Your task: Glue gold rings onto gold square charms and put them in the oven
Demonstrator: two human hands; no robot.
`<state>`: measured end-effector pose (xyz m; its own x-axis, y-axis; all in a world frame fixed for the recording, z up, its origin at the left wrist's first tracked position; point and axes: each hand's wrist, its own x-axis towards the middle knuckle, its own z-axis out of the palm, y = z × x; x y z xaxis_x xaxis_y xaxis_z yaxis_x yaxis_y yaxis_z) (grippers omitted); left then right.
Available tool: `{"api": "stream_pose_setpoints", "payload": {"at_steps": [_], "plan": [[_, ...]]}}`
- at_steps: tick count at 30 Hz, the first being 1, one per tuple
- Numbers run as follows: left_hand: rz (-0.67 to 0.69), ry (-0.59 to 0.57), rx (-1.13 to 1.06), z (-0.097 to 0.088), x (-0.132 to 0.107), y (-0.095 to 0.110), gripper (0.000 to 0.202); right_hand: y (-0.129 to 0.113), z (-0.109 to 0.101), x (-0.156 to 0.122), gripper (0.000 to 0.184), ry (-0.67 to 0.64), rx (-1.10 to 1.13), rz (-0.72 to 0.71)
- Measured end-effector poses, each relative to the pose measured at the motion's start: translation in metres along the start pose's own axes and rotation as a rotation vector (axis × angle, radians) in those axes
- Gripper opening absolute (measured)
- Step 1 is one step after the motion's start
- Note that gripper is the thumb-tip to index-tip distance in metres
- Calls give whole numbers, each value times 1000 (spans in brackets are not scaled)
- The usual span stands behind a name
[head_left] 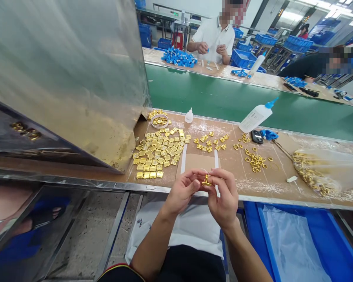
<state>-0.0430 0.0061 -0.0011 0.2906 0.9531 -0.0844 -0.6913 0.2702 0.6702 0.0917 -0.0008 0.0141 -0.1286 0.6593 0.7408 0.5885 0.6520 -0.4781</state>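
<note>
Seen from my spot in the room: workbench (282, 172) runs across, beyond both hands. Right hand (225, 194): thumb and forefinger in a pinch. Left hand (184, 190): fingers curled inward; cannot tell whether they grip. Gold plates (159, 152) spread beyond and left of the left hand; gold rings (255, 162) loose, beyond and right of the right hand.

Gold piece (206, 183): between the fingertips, held by the right pinch. Judgement: light, even pressure would serve best, left fingertips steadying the base, upright part kept square to it. Orientation: flat base's long axis runs from left hand to right; narrow upright part points up, away from the wearer.
</note>
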Motion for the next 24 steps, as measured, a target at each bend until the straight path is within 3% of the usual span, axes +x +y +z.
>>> {"api": "stream_pose_setpoints", "payload": {"at_steps": [9, 17, 24], "plan": [[131, 74, -87, 7, 3, -6, 49, -11, -3, 6, 25, -7, -73, -37], [-33, 10, -259, 12, -1, -4, 51, -17, -10, 4, 14, -64, 180, 109], [-31, 67, -271, 10, 0, -2, 51, -14, -15, 21, 17, -196, 306, 263]]}}
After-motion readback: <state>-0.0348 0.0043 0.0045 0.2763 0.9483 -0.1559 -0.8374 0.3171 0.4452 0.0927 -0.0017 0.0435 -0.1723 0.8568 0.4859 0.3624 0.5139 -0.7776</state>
